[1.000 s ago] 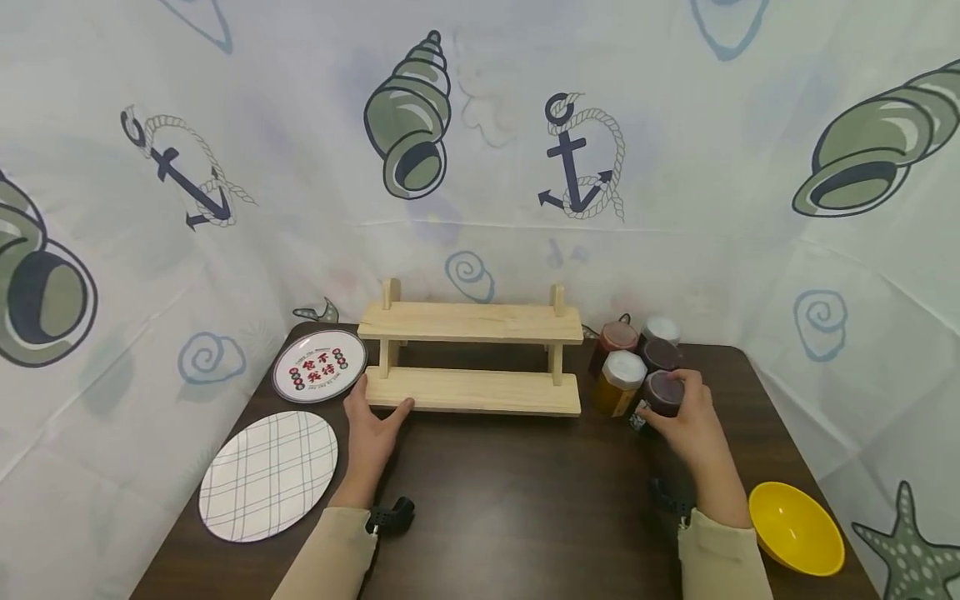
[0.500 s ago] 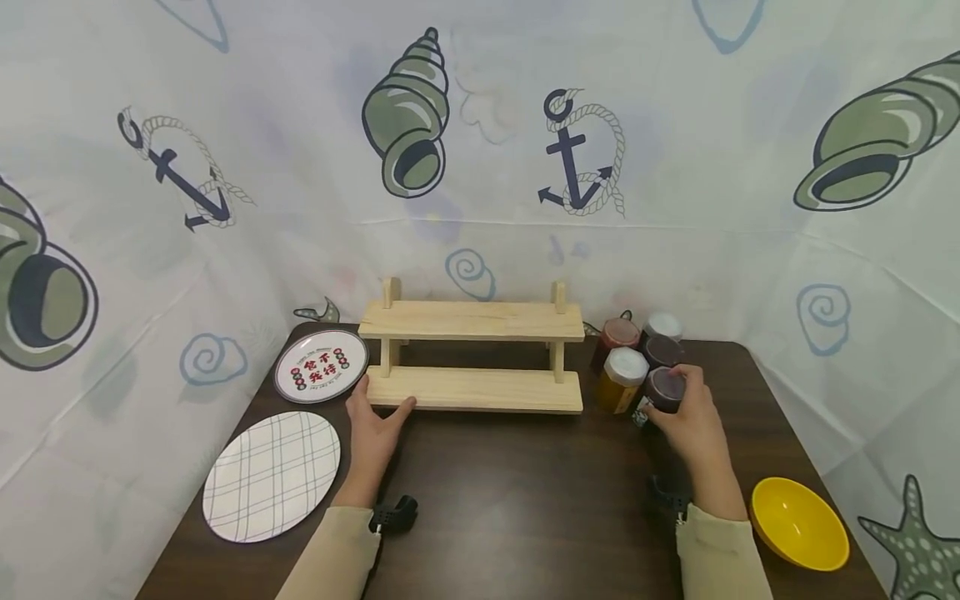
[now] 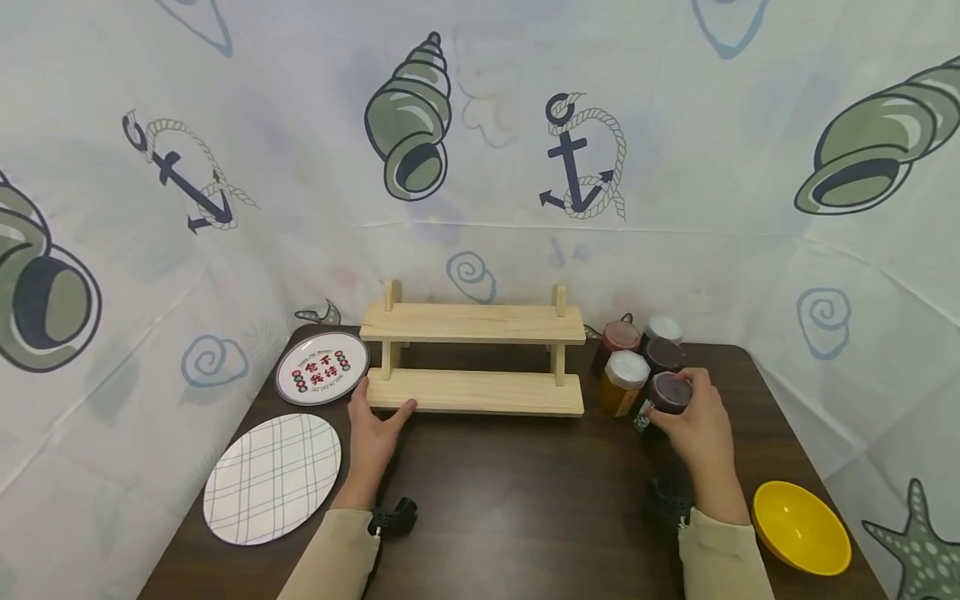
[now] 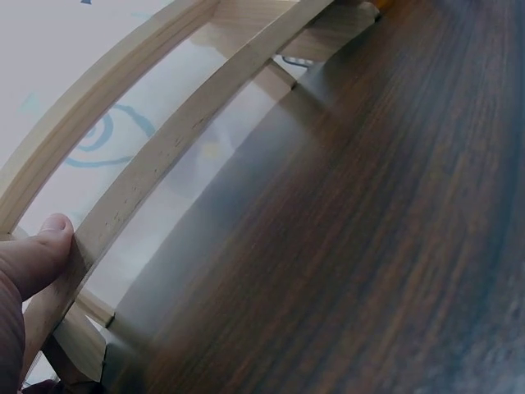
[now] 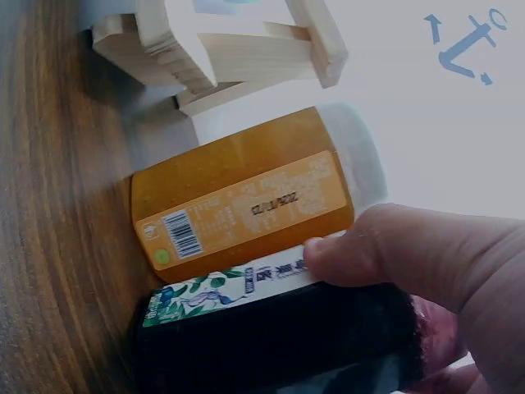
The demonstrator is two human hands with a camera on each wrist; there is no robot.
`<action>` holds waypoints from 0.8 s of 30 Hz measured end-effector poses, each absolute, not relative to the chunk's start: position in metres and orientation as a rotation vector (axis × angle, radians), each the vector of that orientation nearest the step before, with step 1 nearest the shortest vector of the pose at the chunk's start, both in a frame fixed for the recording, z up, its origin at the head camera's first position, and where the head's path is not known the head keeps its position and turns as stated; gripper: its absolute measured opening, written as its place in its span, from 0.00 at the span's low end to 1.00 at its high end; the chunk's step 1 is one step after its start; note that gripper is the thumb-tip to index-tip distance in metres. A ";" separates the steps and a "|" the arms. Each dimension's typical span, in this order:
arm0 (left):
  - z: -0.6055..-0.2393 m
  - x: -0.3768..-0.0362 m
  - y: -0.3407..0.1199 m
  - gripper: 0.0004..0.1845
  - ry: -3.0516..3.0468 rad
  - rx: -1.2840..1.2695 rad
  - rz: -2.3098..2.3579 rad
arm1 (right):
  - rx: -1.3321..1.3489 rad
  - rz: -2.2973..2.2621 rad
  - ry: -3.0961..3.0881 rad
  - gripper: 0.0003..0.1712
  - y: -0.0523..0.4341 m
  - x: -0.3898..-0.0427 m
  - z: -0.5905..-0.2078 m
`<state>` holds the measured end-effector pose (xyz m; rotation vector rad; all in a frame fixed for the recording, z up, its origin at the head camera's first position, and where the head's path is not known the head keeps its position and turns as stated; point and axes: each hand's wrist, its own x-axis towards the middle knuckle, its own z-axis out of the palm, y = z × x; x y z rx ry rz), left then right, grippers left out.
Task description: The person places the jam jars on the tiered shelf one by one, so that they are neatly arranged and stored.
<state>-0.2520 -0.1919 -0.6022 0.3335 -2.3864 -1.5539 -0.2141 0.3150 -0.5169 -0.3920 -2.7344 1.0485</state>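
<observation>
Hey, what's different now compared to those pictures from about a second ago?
Nothing has plainly changed; nothing was taken up or let go. Any shift of the right hand is too slight to be sure of: it still grips the dark jar. The left hand stays on the wooden shelf's left end.

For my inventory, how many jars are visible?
5, clustered: amber white-lidded jar, front left; dark purple jar in the right hand's fingers; second dark jar behind it; red jar, back left; second white-lidded jar, back right. Others may be hidden.
</observation>
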 end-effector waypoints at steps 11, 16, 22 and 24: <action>-0.597 -0.255 -0.192 0.61 -2.377 0.314 -1.556 | -0.415 1.022 -2.625 0.48 0.308 -0.203 -0.488; -0.595 -0.254 -0.193 0.62 -2.381 0.331 -1.560 | -0.386 0.986 -2.548 0.47 0.298 -0.197 -0.471; -0.597 -0.250 -0.192 0.62 -2.392 0.345 -1.568 | -0.347 1.015 -2.407 0.45 0.277 -0.183 -0.451; -0.598 -0.250 -0.191 0.63 -2.396 0.349 -1.570 | -0.312 1.047 -2.334 0.44 0.267 -0.179 -0.446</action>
